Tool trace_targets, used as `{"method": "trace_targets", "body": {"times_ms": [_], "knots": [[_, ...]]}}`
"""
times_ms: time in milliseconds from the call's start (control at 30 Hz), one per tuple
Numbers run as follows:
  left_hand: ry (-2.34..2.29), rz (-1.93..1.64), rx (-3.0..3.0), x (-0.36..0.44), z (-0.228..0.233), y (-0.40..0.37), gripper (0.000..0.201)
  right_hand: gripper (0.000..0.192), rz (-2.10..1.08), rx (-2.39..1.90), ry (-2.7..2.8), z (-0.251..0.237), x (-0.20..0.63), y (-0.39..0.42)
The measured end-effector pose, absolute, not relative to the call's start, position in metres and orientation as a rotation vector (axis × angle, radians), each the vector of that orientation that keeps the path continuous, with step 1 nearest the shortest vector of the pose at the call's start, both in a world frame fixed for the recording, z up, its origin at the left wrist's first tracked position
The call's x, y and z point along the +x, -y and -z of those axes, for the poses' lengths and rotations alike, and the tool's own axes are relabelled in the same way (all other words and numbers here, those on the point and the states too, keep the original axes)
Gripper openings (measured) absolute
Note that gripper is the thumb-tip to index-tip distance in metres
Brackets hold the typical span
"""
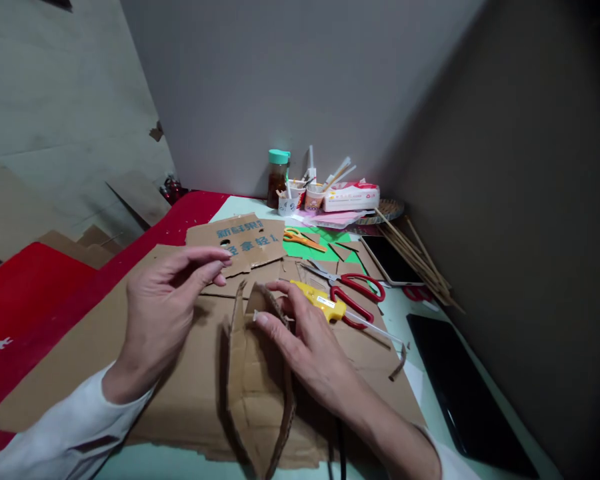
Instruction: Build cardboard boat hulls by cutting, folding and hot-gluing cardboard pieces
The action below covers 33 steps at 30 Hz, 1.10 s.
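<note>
A boat-shaped piece of folded cardboard (257, 393) stands on a flat cardboard sheet in front of me, its pointed end toward me. My right hand (305, 340) is closed on its right wall near the far end, thumb inside and fingers outside. To the left of the far end, my left hand (167, 313) hovers with thumb and fingertips pinched together. Whether anything small is between them cannot be made out. Just beyond my right hand lies a yellow glue gun (320, 301) with a clear glue stick in its back. Red-handled scissors (350, 290) lie behind it.
A printed cardboard piece (245, 243) and orange scissors (303, 239) lie farther back. Along the wall stand a teal-lidded bottle (279, 180), paper cups and a tissue pack (353, 197). On the right are wooden sticks (415, 257), a tablet (393, 260) and a black panel (465, 393).
</note>
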<state>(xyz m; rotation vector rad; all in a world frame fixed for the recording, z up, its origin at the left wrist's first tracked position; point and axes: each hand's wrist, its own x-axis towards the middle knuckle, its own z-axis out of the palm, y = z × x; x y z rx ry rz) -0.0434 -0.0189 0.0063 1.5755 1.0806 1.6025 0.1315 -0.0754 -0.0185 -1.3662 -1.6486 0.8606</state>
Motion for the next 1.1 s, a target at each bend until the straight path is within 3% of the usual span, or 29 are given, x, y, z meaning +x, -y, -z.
{"method": "trace_targets", "body": {"times_ms": [133,200,333,567,667,900,1033,1100], "knots": [[-1.198,-1.528,1.643,-0.043,-0.008,0.021,0.011,0.065,-0.728,-1.368,1.638,0.018,0.132,0.072],[-1.218,-1.537,1.631,-0.044,-0.011,0.021,0.011,0.054,-0.623,-1.317,1.568,0.014,0.136,0.069],[-1.112,-1.445,1.649,-0.043,-0.011,0.025,0.005,0.012,-0.579,-1.226,1.475,0.004,0.144,0.070],[-0.717,-1.108,1.598,-0.031,-0.004,0.036,0.024,0.028,-0.809,-1.083,1.620,0.005,0.135,0.079],[-0.658,-1.095,1.597,-0.030,-0.004,0.035,0.019,0.036,-0.839,-1.062,1.636,0.006,0.133,0.078],[-0.669,-1.099,1.636,-0.037,-0.004,0.035,0.014,0.034,-0.716,-1.109,1.749,0.011,0.130,0.081],[-0.691,-1.137,1.341,-0.038,-0.006,0.031,0.021,0.016,-0.612,-0.966,1.854,0.010,0.131,0.085],[-0.671,-1.218,1.200,-0.038,-0.009,0.028,0.026,0.016,-0.561,-0.953,1.796,0.007,0.135,0.084]]}}
